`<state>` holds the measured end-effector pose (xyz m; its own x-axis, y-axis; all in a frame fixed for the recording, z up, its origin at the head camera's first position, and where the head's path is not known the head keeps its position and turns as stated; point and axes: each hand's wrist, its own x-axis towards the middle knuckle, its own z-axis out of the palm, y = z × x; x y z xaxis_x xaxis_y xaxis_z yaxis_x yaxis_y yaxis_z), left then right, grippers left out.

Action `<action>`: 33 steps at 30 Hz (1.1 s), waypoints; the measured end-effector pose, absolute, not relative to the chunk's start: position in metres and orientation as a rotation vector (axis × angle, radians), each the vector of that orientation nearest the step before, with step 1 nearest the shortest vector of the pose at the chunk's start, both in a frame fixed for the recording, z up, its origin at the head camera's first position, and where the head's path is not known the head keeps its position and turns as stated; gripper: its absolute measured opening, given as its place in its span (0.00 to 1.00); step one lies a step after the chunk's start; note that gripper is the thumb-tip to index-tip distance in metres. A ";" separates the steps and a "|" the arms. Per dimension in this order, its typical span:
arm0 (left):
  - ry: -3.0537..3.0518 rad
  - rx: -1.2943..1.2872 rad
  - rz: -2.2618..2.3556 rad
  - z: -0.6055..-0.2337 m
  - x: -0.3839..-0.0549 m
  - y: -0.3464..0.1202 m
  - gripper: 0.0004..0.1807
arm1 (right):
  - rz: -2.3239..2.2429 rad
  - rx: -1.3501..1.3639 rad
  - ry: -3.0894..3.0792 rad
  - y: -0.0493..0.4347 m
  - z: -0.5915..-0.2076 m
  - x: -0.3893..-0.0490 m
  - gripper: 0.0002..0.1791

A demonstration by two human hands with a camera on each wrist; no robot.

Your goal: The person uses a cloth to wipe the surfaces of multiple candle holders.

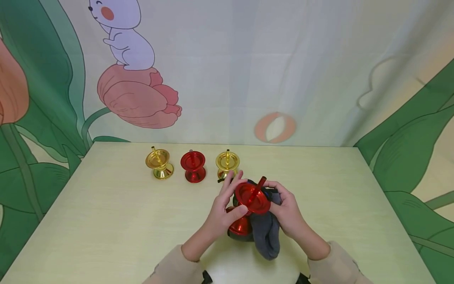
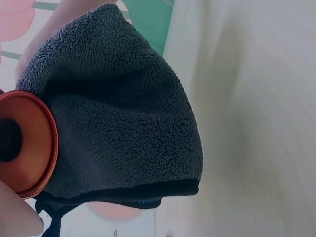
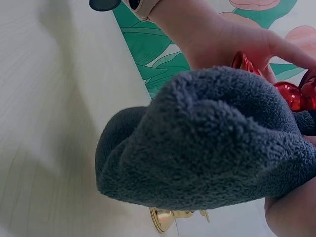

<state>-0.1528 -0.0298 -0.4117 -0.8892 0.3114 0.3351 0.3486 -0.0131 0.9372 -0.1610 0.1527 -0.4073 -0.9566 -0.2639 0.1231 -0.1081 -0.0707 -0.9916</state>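
Note:
A shiny red metal oil lamp (image 1: 252,198), a dish on a flared foot with a thin tube rising from its middle, is held tilted above the front part of the table. My left hand (image 1: 222,214) grips it at the dish, thumb on the near rim and some fingers stretched out behind. A dark grey fluffy cloth (image 1: 266,232) hangs against the lamp's right side and wraps behind it. My right hand (image 1: 289,213) pinches this cloth near the dish rim. In the left wrist view the lamp's round foot (image 2: 34,148) shows beside the cloth (image 2: 123,123).
Along the back of the pale table (image 1: 124,221) stand a gold lamp (image 1: 163,170), a red lamp (image 1: 194,174) and another gold lamp (image 1: 231,162), partly hidden by my left fingers. A printed curtain (image 1: 220,71) hangs behind the table.

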 end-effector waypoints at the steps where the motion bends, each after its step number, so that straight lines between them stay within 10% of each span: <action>1: -2.196 -0.705 -2.078 -0.412 -0.153 -0.030 0.33 | -2.188 -0.415 2.059 0.153 -0.407 -0.161 0.19; 22: -2.401 -0.422 -1.798 -0.401 -0.148 -0.025 0.35 | -2.044 -0.199 2.353 0.156 -0.408 -0.166 0.16; 33: -2.324 -0.894 -2.145 -0.405 -0.156 -0.040 0.32 | -2.107 -0.383 2.116 0.163 -0.410 -0.162 0.17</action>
<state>-0.1562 -0.0403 -0.4049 -0.8421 0.4772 0.2511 0.2884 0.0051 0.9575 -0.1623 0.1628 -0.4096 -0.9592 -0.2698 0.0849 -0.0860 -0.0076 -0.9963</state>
